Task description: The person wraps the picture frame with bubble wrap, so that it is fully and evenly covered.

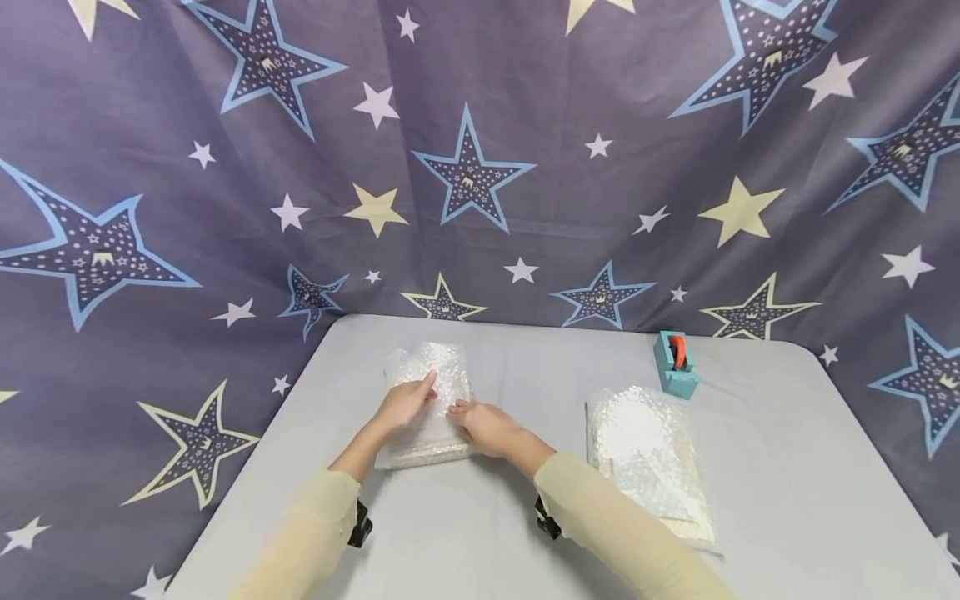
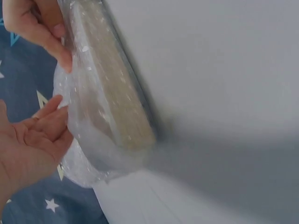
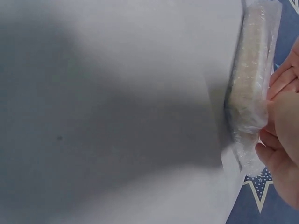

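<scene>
A clear bubble-wrap bag [image 1: 431, 437] with a flat, thick block inside lies left of the table's middle. My left hand [image 1: 403, 406] rests on its left side, thumb raised and fingers relaxed. From the right, my right hand [image 1: 486, 427] touches the bag's upper face with extended fingers. In the left wrist view, the left hand [image 2: 32, 144] has loosely bent fingers against the plastic, and the pale block [image 2: 117, 88] shows through it. The right wrist view catches the bag's front edge [image 3: 250, 70] beside the right hand [image 3: 282, 168]; part of the fingers is hidden.
Another bubble-wrapped packet [image 1: 648, 458] lies to the right, near my right forearm. Behind it stands a teal tape dispenser [image 1: 680, 384] with an orange-red roll [image 1: 678, 350]. A star-patterned curtain [image 1: 555, 192] hangs behind the pale table [image 1: 810, 492].
</scene>
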The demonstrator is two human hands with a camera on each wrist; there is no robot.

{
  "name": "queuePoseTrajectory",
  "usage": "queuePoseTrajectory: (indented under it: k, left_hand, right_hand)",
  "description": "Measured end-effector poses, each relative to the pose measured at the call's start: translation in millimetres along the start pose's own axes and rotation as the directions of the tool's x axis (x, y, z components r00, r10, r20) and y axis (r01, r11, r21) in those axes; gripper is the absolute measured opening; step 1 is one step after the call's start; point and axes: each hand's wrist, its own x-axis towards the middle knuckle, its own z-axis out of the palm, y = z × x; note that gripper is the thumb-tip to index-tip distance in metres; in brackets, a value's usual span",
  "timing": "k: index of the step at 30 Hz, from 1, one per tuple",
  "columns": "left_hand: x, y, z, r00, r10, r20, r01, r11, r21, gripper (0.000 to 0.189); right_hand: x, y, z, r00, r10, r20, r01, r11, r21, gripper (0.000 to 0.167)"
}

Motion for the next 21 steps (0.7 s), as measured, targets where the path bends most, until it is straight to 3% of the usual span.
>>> queuePoseTrajectory:
  k: [4, 7, 10, 13, 17, 19, 21]
  left_hand:
    - [-3.0, -5.3, -5.5, 0.999, 0.031, 0.031, -0.030, 0.999, -0.040, 0.063]
    - [-5.7, -9.3, -8.3, 0.994, 0.098, 0.051, -0.097, 0.995, -0.011, 0.055]
    - [-8.9, -15.4, -9.9, 0.979, 0.188, 0.074, -0.193, 0.979, 0.067, 0.050]
    - [-12.9, -23.6, -12.0, 0.952, 0.288, 0.105, -0.303, 0.939, 0.162, 0.050]
    - [-18.2, -38.4, -14.3, 0.909, 0.399, 0.121, -0.416, 0.854, 0.311, 0.055]
    - [-19.9, -46.0, -13.9, 0.894, 0.433, 0.120, -0.445, 0.817, 0.366, 0.057]
    - [-20.7, -51.6, -12.9, 0.883, 0.454, 0.118, -0.462, 0.797, 0.391, 0.059]
  right_hand:
    - [0.1, -1.5, 0.8, 1.000, 0.013, 0.006, -0.012, 0.999, -0.031, 0.038]
    - [-0.9, -1.5, 1.8, 1.000, 0.012, -0.011, -0.012, 0.999, -0.038, 0.036]
    - [-0.8, -0.4, 3.5, 1.000, 0.004, -0.026, -0.005, 0.999, -0.047, 0.036]
    - [-0.6, 0.6, 4.3, 0.999, -0.013, -0.048, 0.010, 0.998, -0.058, 0.035]
    - [-0.7, 1.0, 4.9, 0.998, -0.025, -0.064, 0.022, 0.998, -0.058, 0.034]
    - [-0.9, 1.2, 5.7, 0.998, -0.022, -0.059, 0.019, 0.999, -0.048, 0.034]
    - [-1.1, 1.6, 6.9, 0.998, -0.015, -0.056, 0.013, 0.999, -0.045, 0.035]
